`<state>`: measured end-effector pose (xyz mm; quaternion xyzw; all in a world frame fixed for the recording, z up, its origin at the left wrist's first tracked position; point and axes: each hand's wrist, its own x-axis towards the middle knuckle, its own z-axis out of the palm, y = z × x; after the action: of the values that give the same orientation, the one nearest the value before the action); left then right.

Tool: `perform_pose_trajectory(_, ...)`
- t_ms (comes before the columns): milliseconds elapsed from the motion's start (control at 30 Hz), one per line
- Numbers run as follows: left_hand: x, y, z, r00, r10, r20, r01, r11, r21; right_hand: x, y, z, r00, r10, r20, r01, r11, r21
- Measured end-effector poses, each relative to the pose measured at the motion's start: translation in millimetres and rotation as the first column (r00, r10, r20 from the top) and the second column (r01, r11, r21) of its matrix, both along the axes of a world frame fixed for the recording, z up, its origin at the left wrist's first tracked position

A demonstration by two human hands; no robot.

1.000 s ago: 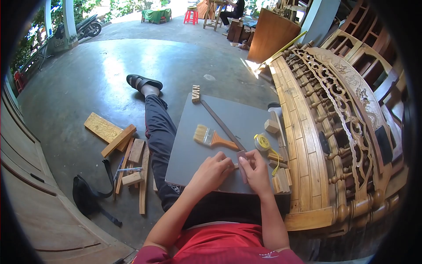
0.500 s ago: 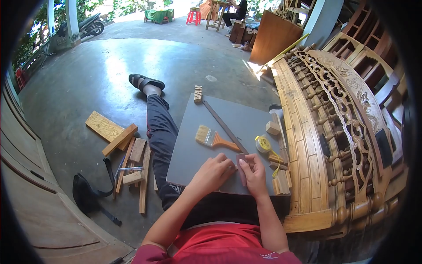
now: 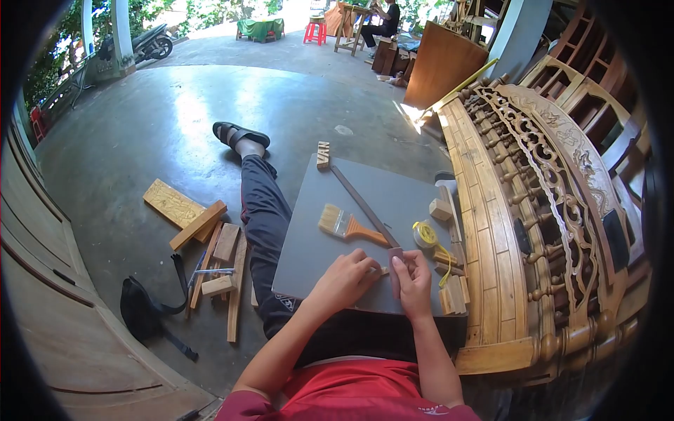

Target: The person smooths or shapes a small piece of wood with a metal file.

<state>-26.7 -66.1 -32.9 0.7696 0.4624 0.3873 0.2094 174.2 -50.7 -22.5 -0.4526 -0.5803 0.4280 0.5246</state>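
Near the front edge of the grey board [image 3: 309, 238], my right hand [image 3: 413, 281] is closed around a small brown block [image 3: 395, 270] held upright. My left hand [image 3: 349, 278] is just left of it, its fingers curled on a small light piece of wood [image 3: 383, 271], mostly hidden. A wide brush [image 3: 347, 224] with an orange handle lies beyond my hands. Past it a long dark strip [image 3: 359, 201] runs up to carved wooden letters [image 3: 323, 155]. To the right are a yellow tape measure [image 3: 425, 234] and a small wood block [image 3: 440, 209].
Wood pieces [image 3: 226, 242] and a black bag [image 3: 140, 309] lie on the floor at left. My outstretched leg [image 3: 263, 203] runs along the board. A carved wooden bench [image 3: 484, 245] stands close at right. Far off, a person [image 3: 386, 27] sits by a red stool [image 3: 315, 31].
The brown block in my right hand has shifted slightly away from my left fingers, and the small light piece shows more. The whole view has shifted slightly.
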Motion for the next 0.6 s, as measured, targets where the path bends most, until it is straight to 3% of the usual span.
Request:
perform_pose_trajectory(167,-1.6,-1.0,2.2,0.999,0.034,0.004,-0.034,0.993,0.112,-1.4,-1.0,-0.3,1.000,-0.006,0.005,0.006,1.000,0.007)
perform_pose_trajectory(467,-3.7,1.4,2.2,0.999,-0.047,-0.014,0.047,0.999,0.018,-1.9,-2.4,1.0,1.000,0.011,0.010,-0.011,1.000,-0.005)
perform_pose_trajectory(600,-5.1,1.8,-1.4,0.998,-0.068,-0.007,0.068,0.995,0.077,-2.4,-2.3,1.0,1.000,0.014,0.016,-0.014,1.000,-0.007)
